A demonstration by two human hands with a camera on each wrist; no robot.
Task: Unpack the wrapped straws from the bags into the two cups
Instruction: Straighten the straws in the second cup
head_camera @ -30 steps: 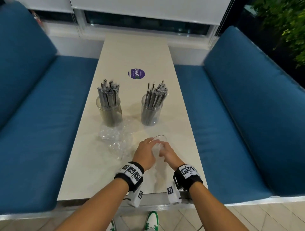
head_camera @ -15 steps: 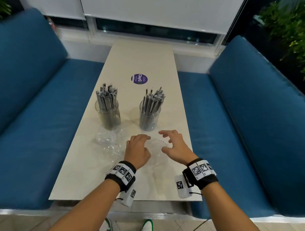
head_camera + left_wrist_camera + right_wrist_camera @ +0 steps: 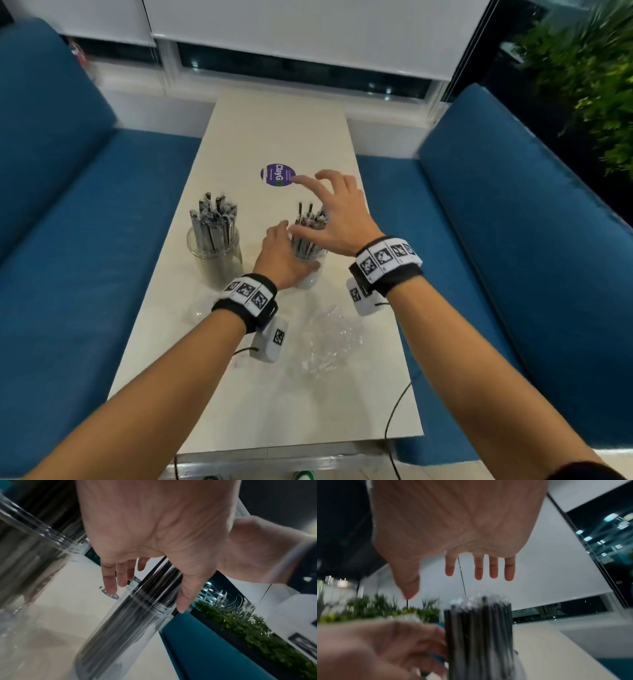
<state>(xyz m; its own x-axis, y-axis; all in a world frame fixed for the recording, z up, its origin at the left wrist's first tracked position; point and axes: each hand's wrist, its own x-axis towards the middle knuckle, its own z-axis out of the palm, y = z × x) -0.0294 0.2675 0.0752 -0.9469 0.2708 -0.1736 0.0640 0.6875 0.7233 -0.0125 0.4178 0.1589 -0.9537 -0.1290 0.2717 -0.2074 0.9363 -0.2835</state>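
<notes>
Two clear cups stand mid-table, both full of wrapped straws. The left cup (image 3: 214,251) stands free. My left hand (image 3: 287,246) reaches round the left side of the right cup (image 3: 310,279), fingers relaxed, thumb near its rim. In the left wrist view that cup (image 3: 130,626) stands between my thumb and fingers (image 3: 109,586). My right hand (image 3: 303,205) hovers spread just above its straws (image 3: 308,219), holding nothing. The right wrist view shows the straws (image 3: 479,622) below the open hand (image 3: 447,586).
An empty crumpled clear bag (image 3: 329,339) lies near the front right of the cream table (image 3: 274,130). Another clear bag (image 3: 202,310) lies in front of the left cup. A purple sticker (image 3: 275,174) lies beyond the cups. Blue benches (image 3: 85,240) flank the table.
Both hands let go of the clear bag near the front edge and moved forward to the right cup, the right hand rising above its straws. The bag stays behind them.
</notes>
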